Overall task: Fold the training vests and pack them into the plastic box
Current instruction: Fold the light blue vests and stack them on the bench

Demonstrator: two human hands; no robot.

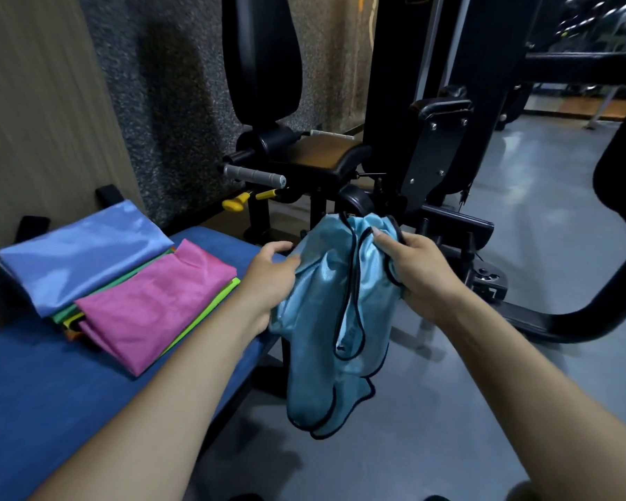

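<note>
A light blue training vest (326, 356) with black trim hangs bunched in the air, just past the right edge of a blue bench (51, 399). My left hand (271, 280) pinches its left side, and my right hand (416, 269) grips its upper right part with the fingers curled into the cloth. On the bench to the left lies a stack of folded vests: a pink vest (152, 305) in front, a blue vest (84, 254) behind it, and green vest edges (210, 301) showing underneath. No plastic box is in view.
A black gym machine (340, 157) with a padded seat, grey handle and yellow levers stands right behind the hanging vest. Its curved black frame (593, 312) runs along the right. Grey floor (430, 428) lies below, and a wall stands at the left behind the bench.
</note>
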